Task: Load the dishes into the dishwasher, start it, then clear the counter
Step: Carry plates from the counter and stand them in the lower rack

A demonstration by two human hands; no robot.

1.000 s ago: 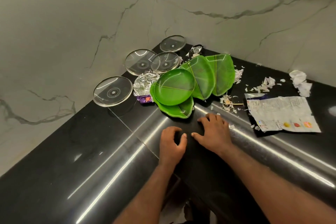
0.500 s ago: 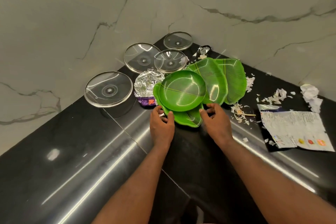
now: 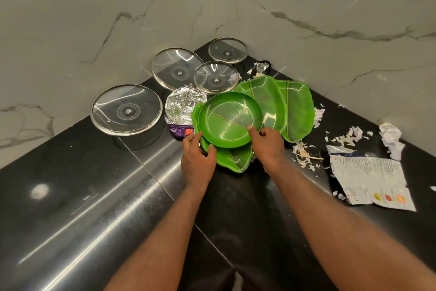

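At frame centre I see my left hand (image 3: 197,161) curled on the near-left rim of the leaf-shaped green plate (image 3: 232,158) at the bottom of the pile; my right hand (image 3: 269,143) pinches the right rim of the round green plate (image 3: 230,119) lying on top, thumb on the rim; two more leaf plates (image 3: 296,107) overlap to the right; four glass lids (image 3: 127,110) lie flat in the upper left on the black counter (image 3: 94,196); crumpled foil (image 3: 182,106) sits between lids and plates; a torn wrapper (image 3: 370,182) and paper scraps lie at right.
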